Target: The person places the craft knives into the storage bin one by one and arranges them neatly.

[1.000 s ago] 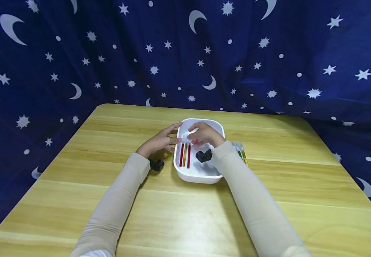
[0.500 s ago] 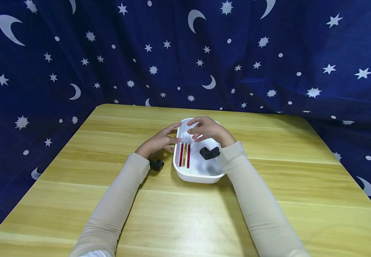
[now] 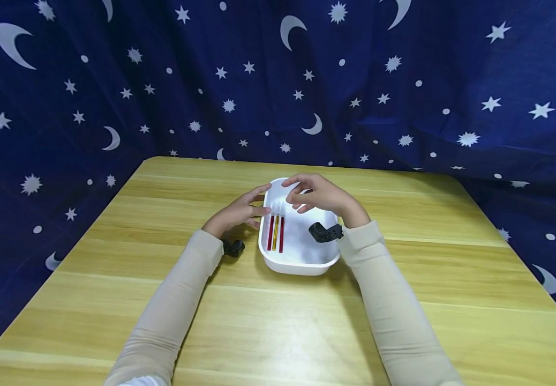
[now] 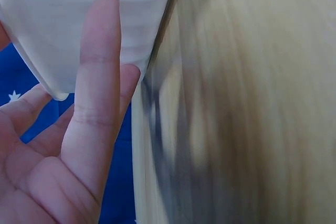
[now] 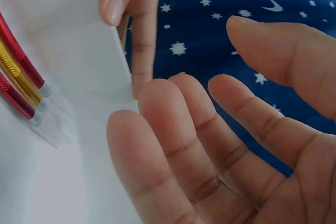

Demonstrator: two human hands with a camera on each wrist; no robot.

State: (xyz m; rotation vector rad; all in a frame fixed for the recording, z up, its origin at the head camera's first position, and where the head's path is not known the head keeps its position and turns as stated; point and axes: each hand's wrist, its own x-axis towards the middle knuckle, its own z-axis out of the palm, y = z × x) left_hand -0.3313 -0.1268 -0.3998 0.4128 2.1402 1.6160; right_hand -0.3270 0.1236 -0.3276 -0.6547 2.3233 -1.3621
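Observation:
Two red craft knives (image 3: 282,236) and a gold craft knife (image 3: 275,234) between them lie side by side in the white plastic tray (image 3: 302,269), clear caps pointing to the far end. My left hand (image 3: 237,214) rests against the tray's left side, fingers spread and fairly straight; in the left wrist view one finger (image 4: 97,77) lies along its outer wall. Over the tray's far right part hovers my right hand (image 3: 323,194), fingers loosely bent. The right wrist view shows nothing between its fingers (image 5: 168,114) and thumb.
The tray stands on a wooden table (image 3: 268,327). Each wrist wears a black camera, the right one (image 3: 325,232) overlapping the tray in the head view. A dark blue curtain (image 3: 258,80) with moons and stars hangs behind the table.
My right hand has drawn back to the right and up from the knives' caps. The right forearm now covers the green and gold knives seen earlier beside the tray. The left hand stays put.

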